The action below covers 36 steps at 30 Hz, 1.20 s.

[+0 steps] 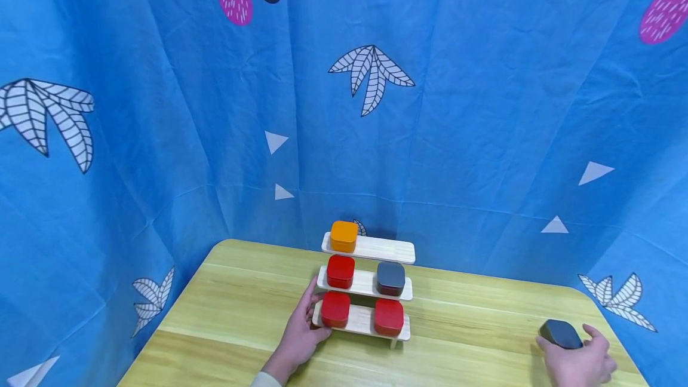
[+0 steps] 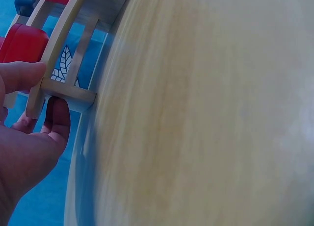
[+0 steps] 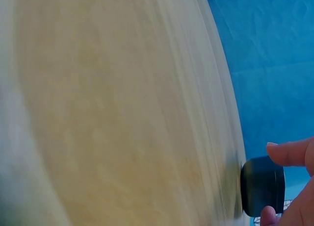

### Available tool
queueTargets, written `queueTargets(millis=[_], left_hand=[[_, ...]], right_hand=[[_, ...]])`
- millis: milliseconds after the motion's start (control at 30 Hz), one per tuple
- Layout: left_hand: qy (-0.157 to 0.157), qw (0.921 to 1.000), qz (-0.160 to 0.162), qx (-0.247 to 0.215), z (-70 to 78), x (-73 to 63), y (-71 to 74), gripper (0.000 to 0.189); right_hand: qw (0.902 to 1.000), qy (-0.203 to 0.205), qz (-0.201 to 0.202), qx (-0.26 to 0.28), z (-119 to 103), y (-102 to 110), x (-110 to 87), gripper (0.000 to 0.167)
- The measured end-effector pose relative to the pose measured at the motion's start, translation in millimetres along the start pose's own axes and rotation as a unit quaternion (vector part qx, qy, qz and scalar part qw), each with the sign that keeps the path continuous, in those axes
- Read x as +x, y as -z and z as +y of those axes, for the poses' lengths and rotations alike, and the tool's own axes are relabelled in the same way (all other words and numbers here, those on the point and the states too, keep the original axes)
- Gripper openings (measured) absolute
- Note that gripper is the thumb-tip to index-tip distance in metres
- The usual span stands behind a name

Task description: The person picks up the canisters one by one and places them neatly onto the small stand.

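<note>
A small three-tier wooden stand (image 1: pixel 371 318) stands on the table. My left hand (image 1: pixel 301 330) grips the left end of its lowest shelf, thumb on top and fingers below, as the left wrist view shows. Two red rounded boxes, a left one (image 1: pixel 335 310) and a right one (image 1: pixel 389 318), sit on that shelf. The middle shelf bears another red box (image 1: pixel 340 272) and a dark grey box (image 1: pixel 390 278); an orange box (image 1: pixel 343 236) is at the top left. At the table's right, my right hand (image 1: pixel 580 360) holds a dark rounded box (image 3: pixel 262 187) between thumb and fingers, low against the tabletop.
The wooden table (image 1: pixel 473 339) has rounded far corners. A blue patterned curtain (image 1: pixel 457 136) hangs right behind it and along both sides. A wide stretch of tabletop lies between the stand and my right hand.
</note>
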<state>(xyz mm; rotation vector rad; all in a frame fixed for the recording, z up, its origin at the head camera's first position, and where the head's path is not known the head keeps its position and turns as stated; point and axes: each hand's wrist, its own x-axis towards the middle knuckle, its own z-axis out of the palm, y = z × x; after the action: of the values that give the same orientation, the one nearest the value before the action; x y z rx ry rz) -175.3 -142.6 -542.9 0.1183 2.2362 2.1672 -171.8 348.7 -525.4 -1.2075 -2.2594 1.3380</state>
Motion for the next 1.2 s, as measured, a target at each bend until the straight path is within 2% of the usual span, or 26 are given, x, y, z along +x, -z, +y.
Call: queueTargets(millis=[467, 1200], left_hand=[[0.002, 1.0000, 0.003, 0.006, -1.5, 1.0, -0.3, 0.112], [0.002, 1.0000, 0.001, 0.004, 1.1, 1.8, -0.3, 0.111]], right_hand=[[0.9998, -0.020, -0.007, -0.004, -4.6, 2.0, 8.7, 0.091], [0.9996, -0.018, 0.001, 0.022, -5.8, 1.5, 8.3, 0.089]])
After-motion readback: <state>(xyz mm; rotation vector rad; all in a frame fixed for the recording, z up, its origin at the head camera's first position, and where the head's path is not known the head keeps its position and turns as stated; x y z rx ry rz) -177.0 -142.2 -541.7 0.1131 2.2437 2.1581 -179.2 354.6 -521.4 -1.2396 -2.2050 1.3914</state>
